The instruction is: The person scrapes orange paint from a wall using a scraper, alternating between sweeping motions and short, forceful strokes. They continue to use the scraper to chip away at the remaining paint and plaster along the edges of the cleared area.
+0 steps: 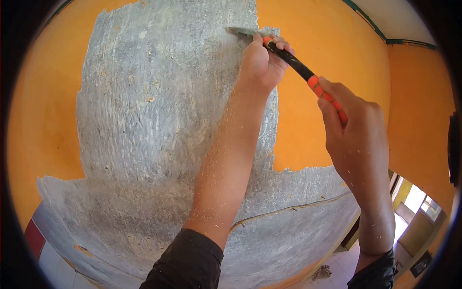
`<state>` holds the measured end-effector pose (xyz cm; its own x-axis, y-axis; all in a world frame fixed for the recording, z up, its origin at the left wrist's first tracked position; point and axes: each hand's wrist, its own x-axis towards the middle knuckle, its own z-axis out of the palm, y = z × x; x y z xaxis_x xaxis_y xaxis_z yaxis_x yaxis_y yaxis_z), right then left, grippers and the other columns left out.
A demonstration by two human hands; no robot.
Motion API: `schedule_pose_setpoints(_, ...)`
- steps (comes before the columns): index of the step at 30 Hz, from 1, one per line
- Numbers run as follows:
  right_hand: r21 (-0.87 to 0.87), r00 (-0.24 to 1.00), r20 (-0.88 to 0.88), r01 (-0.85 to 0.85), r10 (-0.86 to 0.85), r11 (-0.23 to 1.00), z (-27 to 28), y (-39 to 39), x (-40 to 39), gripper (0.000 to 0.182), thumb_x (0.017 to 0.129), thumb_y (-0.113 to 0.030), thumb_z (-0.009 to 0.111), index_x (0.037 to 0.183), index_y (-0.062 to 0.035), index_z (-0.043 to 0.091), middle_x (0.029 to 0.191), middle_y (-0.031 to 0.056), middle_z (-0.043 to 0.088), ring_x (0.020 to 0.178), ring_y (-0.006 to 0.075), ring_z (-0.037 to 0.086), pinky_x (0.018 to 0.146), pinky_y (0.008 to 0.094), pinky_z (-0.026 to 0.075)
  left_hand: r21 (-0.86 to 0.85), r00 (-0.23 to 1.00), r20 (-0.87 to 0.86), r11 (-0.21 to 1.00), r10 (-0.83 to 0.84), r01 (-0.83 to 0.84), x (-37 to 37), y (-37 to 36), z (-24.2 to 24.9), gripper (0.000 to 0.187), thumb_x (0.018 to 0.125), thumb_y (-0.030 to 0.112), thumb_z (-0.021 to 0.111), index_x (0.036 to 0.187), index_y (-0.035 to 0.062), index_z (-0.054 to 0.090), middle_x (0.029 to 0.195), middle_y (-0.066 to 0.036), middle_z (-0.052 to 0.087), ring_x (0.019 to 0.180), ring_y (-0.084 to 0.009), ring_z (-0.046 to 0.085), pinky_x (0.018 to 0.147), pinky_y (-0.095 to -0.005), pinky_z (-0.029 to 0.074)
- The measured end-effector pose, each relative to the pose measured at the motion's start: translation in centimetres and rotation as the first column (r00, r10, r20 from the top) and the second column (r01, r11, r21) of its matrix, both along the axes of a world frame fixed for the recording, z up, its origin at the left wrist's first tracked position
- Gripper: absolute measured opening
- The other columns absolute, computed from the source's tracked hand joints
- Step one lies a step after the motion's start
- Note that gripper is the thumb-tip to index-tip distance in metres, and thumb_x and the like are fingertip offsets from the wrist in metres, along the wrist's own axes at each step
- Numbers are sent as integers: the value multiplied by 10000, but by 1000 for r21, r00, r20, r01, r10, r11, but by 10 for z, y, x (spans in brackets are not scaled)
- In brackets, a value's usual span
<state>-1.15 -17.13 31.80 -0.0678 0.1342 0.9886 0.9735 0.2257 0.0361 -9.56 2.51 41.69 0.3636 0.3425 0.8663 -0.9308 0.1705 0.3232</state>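
Note:
A scraper-like hand tool (298, 66) with a black shaft, red-orange grip bands and a thin metal end slants across the upper middle. My right hand (353, 118) wraps round the banded lower grip. My left hand (262, 60) is closed about the upper end, just behind the metal part, which lies against the bare grey wall patch (168, 91). The left fingers partly hide the tool's head, so its exact shape cannot be made out. Orange paint (313, 130) borders the grey patch close to the right of the metal end. Small pale flakes speckle both forearms.
A thin cable (269, 213) runs along the lower wall, held by several small nails. At the right, orange wall meets a bright doorway (411, 207). A small pile of debris (321, 272) lies on the pale tiled floor (344, 264). Green trim (409, 42) edges the ceiling.

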Motion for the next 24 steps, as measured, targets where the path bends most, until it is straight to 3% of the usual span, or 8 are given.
schedule_pose_setpoints(2, -116, 994, -102, -44, 33, 992, -1, -7, -1, 239, 894, -73, 617, 1113, -3, 681, 680, 214, 608, 496, 224, 535, 507, 327, 402, -23, 998, 0, 998, 65, -65, 1, -9, -4, 399, 1082, 320, 147, 894, 58, 382, 742, -52, 433, 652, -155, 433, 695, -333, 456)
schedule_pose_setpoints(7, 96, 994, 89, 53, -62, 994, 21, 1, -5, 244, 890, -78, 622, 1110, 10, 682, 601, 171, 547, 472, 170, 470, 485, 321, 368, -56, 990, 39, 989, 138, -135, 2, -10, 25, 299, 1074, 233, 204, 893, 51, 358, 730, -65, 430, 661, -184, 426, 701, -349, 453)
schedule_pose_setpoints(9, -78, 997, -53, 51, -55, 996, 27, -10, -5, 236, 893, -89, 620, 1099, 5, 687, 557, 138, 485, 470, 164, 426, 482, 326, 348, -77, 987, 41, 986, 154, -150, 5, -7, 21, 268, 1067, 205, 217, 892, 54, 352, 723, -69, 430, 663, -191, 427, 709, -361, 454)
schedule_pose_setpoints(13, -70, 997, -40, 62, -65, 996, 17, -19, -7, 225, 900, -105, 615, 1091, -16, 695, 545, 121, 429, 482, 150, 398, 497, 329, 350, -41, 990, 80, 993, 116, -113, 11, -1, 16, 199, 1037, 146, 244, 883, 63, 340, 721, -74, 428, 674, -208, 438, 724, -393, 452)
schedule_pose_setpoints(15, -39, 997, -28, 68, -69, 997, 33, -13, 0, 228, 899, -107, 618, 1095, -21, 697, 554, 125, 436, 487, 160, 405, 503, 329, 356, 13, 973, 121, 980, 198, -201, 16, 2, 29, 157, 1017, 113, 262, 886, 65, 333, 722, -76, 426, 666, -223, 448, 714, -407, 457)
schedule_pose_setpoints(20, -73, 993, 6, 122, -122, 990, 26, -25, -3, 243, 898, -117, 625, 1111, -23, 693, 587, 152, 483, 504, 200, 440, 529, 325, 386, -64, 971, 130, 979, 199, -192, 22, -7, 19, 138, 1019, 121, 266, 897, 77, 316, 713, -53, 404, 618, -188, 431, 662, -386, 453)
schedule_pose_setpoints(22, -68, 994, -25, 107, -109, 992, 11, -20, -4, 257, 901, -130, 624, 1121, -13, 683, 603, 173, 518, 505, 221, 463, 541, 328, 407, -139, 996, 78, 990, 43, -31, 17, -9, 3, 143, 1012, 139, 311, 885, 75, 321, 701, -40, 398, 615, -167, 422, 658, -369, 446)
schedule_pose_setpoints(24, 35, 989, 57, 134, -136, 990, 19, -11, 0, 256, 896, -131, 629, 1115, -9, 683, 620, 182, 546, 503, 228, 480, 547, 335, 422, -21, 970, 146, 981, 195, -194, 22, -7, 22, 127, 987, 121, 334, 872, 72, 315, 680, -39, 396, 600, -162, 396, 648, -359, 434)
